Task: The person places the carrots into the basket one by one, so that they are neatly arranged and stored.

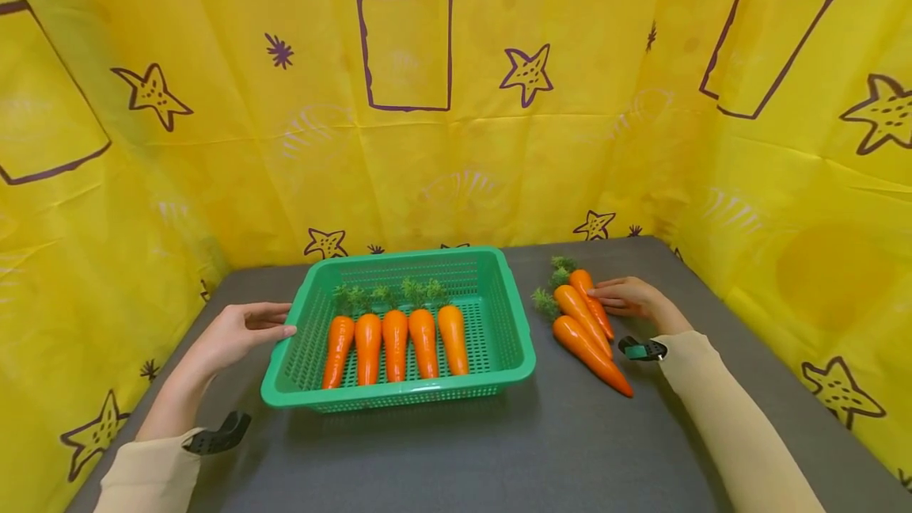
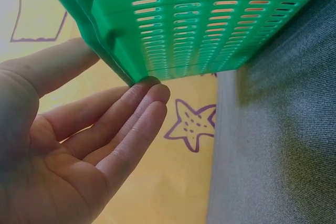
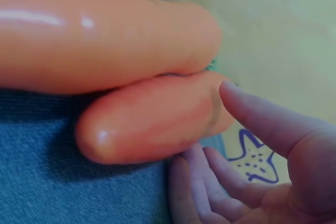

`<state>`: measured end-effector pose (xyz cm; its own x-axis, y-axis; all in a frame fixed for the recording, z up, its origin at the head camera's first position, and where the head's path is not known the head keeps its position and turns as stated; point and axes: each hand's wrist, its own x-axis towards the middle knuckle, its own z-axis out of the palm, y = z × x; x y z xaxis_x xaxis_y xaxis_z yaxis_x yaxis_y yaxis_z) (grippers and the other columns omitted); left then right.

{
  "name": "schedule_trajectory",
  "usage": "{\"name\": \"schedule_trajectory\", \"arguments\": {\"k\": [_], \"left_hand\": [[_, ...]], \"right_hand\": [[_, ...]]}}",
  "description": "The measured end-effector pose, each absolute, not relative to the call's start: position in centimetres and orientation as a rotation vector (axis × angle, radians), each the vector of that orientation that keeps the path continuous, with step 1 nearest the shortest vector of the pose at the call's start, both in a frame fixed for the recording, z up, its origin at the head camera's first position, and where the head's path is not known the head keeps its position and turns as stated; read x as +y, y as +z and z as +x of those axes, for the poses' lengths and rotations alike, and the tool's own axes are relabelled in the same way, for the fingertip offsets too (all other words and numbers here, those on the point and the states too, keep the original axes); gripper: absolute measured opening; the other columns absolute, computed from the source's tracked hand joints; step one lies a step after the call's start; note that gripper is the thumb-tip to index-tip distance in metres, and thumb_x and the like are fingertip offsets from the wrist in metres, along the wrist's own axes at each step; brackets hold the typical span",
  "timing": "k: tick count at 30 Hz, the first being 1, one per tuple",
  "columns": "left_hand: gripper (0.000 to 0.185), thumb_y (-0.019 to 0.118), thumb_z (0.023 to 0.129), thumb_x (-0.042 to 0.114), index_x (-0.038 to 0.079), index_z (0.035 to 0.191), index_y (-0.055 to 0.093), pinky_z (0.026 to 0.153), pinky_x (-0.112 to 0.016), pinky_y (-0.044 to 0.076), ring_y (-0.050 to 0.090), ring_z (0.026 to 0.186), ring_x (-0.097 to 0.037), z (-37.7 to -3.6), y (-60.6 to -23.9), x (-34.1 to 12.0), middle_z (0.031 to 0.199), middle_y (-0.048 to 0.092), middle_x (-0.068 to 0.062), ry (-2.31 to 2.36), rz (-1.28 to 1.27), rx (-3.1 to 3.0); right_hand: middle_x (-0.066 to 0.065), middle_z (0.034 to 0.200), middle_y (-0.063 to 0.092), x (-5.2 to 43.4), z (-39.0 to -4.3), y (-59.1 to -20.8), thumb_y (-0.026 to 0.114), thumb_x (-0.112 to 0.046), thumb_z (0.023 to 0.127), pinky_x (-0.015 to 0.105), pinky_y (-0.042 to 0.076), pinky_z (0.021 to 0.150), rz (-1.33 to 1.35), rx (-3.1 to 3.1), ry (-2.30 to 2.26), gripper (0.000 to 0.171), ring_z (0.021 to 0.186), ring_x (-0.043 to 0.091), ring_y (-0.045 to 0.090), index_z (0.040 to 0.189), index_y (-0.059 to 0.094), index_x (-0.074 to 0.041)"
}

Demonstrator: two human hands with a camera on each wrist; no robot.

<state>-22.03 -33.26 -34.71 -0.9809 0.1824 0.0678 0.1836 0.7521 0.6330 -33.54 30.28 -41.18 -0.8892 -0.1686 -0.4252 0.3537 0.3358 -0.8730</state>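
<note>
In the head view a green plastic basket [image 1: 523, 331] holds several orange carrots [image 1: 395, 347] in a row, leafy tops toward the back. My left hand [image 1: 238, 331] holds its left rim lightly; in the left wrist view the thumb goes over the rim and the fingertips [image 2: 157, 90] touch its outer underside. Right of the basket, three carrots lie close together on the table. My right hand [image 1: 630, 298] pinches the farthest carrot [image 3: 152, 119], thumb on one side and fingers on the other. A middle carrot [image 1: 580, 315] lies against it, with the nearest carrot [image 1: 591, 355] alongside.
The dark grey table [image 1: 456, 457] carries the basket and loose carrots. A yellow curtain [image 1: 406, 172] printed with starfish and frames surrounds the back and both sides. Dark straps [image 1: 221, 434] are at both wrists.
</note>
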Motion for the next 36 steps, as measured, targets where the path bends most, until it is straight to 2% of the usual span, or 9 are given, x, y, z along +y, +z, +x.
{"name": "schedule_trajectory", "arguments": {"k": [4,10,18,22,26,30,33,36], "left_hand": [[0.06,0.069,0.086,0.04,0.002,0.13,0.057,0.087,-0.049,0.051,0.066,0.101,-0.026,-22.0,-34.7,-33.4,0.117,0.066,-0.018,-1.062,-0.307,-2.94],[0.059,0.069,0.086,0.04,0.002,0.13,0.057,0.087,-0.05,0.051,0.066,0.099,-0.025,-22.0,-34.8,-33.4,0.116,0.066,-0.018,-1.05,-0.321,-2.937],[0.058,0.069,0.086,0.039,0.002,0.129,0.058,0.087,-0.05,0.051,0.067,0.096,-0.015,-22.1,-34.9,-33.5,0.115,0.067,-0.017,-1.039,-0.337,-2.928],[0.058,0.069,0.086,0.039,0.002,0.129,0.058,0.087,-0.049,0.051,0.067,0.095,-0.013,-22.1,-34.9,-33.5,0.115,0.067,-0.017,-1.039,-0.34,-2.927],[0.057,0.069,0.086,0.039,0.002,0.129,0.058,0.086,-0.047,0.052,0.067,0.095,-0.013,-22.0,-34.9,-33.5,0.115,0.067,-0.017,-1.029,-0.34,-2.928],[0.057,0.069,0.086,0.039,0.002,0.129,0.058,0.086,-0.047,0.052,0.067,0.095,-0.014,-22.0,-35.0,-33.5,0.115,0.067,-0.017,-1.027,-0.339,-2.929],[0.057,0.069,0.086,0.039,0.002,0.129,0.058,0.086,-0.048,0.052,0.067,0.096,-0.017,-22.1,-35.0,-33.6,0.115,0.067,-0.017,-1.028,-0.336,-2.929],[0.058,0.068,0.086,0.04,0.002,0.129,0.058,0.086,-0.048,0.052,0.067,0.097,-0.018,-22.1,-35.0,-33.6,0.115,0.067,-0.017,-1.02,-0.334,-2.93]], "right_hand": [[0.005,0.12,0.057,29.8,-33.5,-41.3,0.063,-0.026,0.092,0.027,0.051,0.092,0.177,2.182,-1.583,0.075,0.084,-0.003,0.063,0.145,0.024,0.01],[0.009,0.124,0.055,29.5,-33.5,-41.4,0.066,-0.03,0.089,0.025,0.054,0.086,0.188,2.246,-1.505,0.077,0.082,-0.003,0.061,0.144,0.029,0.011],[-0.001,0.099,0.06,29.2,-33.6,-41.1,0.069,-0.032,0.087,0.029,0.055,0.081,0.266,2.245,-1.45,0.066,0.084,0.007,0.06,0.132,0.043,0.009],[0.0,0.097,0.06,29.0,-33.5,-40.8,0.069,-0.032,0.087,0.033,0.055,0.083,0.276,2.242,-1.424,0.062,0.086,0.01,0.061,0.125,0.041,0.008],[0.001,0.096,0.059,28.8,-33.5,-40.8,0.069,-0.031,0.087,0.034,0.055,0.084,0.29,2.233,-1.424,0.068,0.085,0.011,0.06,0.128,0.034,0.009],[0.001,0.095,0.057,28.7,-33.5,-41.0,0.069,-0.03,0.087,0.033,0.055,0.082,0.298,2.246,-1.432,0.062,0.083,0.01,0.059,0.123,0.037,0.008],[0.001,0.091,0.056,28.5,-33.2,-40.9,0.069,-0.03,0.087,0.031,0.056,0.079,0.305,2.256,-1.444,0.048,0.08,0.01,0.059,0.111,0.042,0.002],[0.0,0.089,0.055,28.3,-32.8,-40.6,0.07,-0.029,0.086,0.029,0.056,0.077,0.301,2.277,-1.443,0.043,0.078,0.009,0.058,0.105,0.044,0.0]]}}
